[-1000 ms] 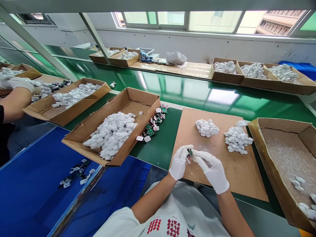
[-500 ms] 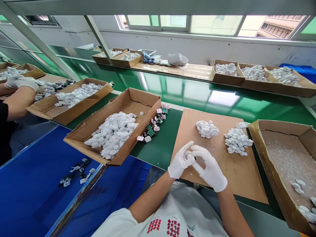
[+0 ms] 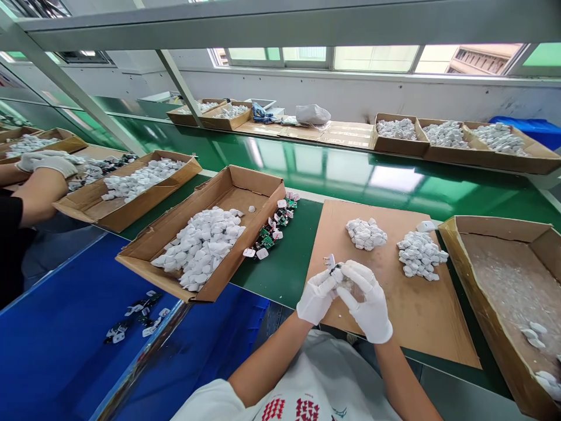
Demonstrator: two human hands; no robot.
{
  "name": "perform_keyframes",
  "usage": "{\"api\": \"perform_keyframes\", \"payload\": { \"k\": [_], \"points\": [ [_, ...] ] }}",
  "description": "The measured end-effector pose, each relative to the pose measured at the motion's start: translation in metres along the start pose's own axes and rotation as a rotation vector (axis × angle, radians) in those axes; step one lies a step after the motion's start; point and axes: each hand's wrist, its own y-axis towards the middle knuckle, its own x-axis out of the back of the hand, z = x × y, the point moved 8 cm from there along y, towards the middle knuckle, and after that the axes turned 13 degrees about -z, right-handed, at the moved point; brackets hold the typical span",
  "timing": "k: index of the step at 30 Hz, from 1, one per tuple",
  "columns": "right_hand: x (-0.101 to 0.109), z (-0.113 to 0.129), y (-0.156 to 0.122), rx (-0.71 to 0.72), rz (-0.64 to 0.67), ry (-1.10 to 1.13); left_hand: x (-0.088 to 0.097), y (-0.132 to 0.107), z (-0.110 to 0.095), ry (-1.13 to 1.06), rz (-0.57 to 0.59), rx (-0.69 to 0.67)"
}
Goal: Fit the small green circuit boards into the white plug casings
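A brown cardboard sheet point(image 3: 394, 316) lies right of centre in the frame. At its left part, lower middle, the left hand point(image 3: 316, 299) and right hand point(image 3: 368, 302) have fingertips nearly closed, pinching between them a small white part point(image 3: 330, 261).

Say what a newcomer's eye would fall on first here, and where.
It would probably land on the gloved left hand and right hand, meeting at a small part over the cardboard sheet. Then the heap of white pieces in the open box to their left would stand out.
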Motion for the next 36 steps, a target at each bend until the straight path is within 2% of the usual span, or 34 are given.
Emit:
{"api": "perform_keyframes", "payload": {
  "k": [5,9,12,15,17,19,23,29,32,34,36],
  "points": [
    [0.001,0.005,0.002,0.011,-0.010,-0.006,0.011,-0.001,-0.011,0.072,-0.098,-0.133],
    [0.002,0.012,0.001,0.014,-0.008,0.054,0.018,-0.003,-0.016,0.170,-0.128,-0.252],
    [-0.001,0.007,0.000,-0.094,0.038,0.121,0.020,-0.005,-0.017,0.243,-0.125,-0.299],
    [0.000,-0.002,-0.003,-0.275,0.009,0.153,0.020,-0.007,-0.018,0.314,-0.118,-0.330],
    [-0.001,-0.004,-0.007,-0.344,-0.007,0.149,0.018,-0.010,-0.020,0.341,-0.119,-0.348],
    [0.000,0.002,-0.008,-0.294,-0.049,0.092,0.016,-0.012,-0.023,0.340,-0.129,-0.363],
    [0.009,0.022,-0.007,-0.047,-0.185,-0.074,0.016,-0.014,-0.024,0.311,-0.152,-0.379],
    [0.006,0.033,-0.004,0.109,-0.075,-0.067,0.019,-0.017,-0.022,0.348,-0.120,-0.417],
    [0.007,0.029,0.000,0.068,-0.004,-0.026,0.018,-0.017,-0.024,0.368,-0.132,-0.433],
    [0.004,0.021,0.002,-0.032,0.072,0.029,0.014,-0.016,-0.024,0.354,-0.125,-0.401],
    [0.003,0.014,0.003,-0.110,0.093,0.045,0.010,-0.016,-0.025,0.355,-0.099,-0.368]
  ]
}}
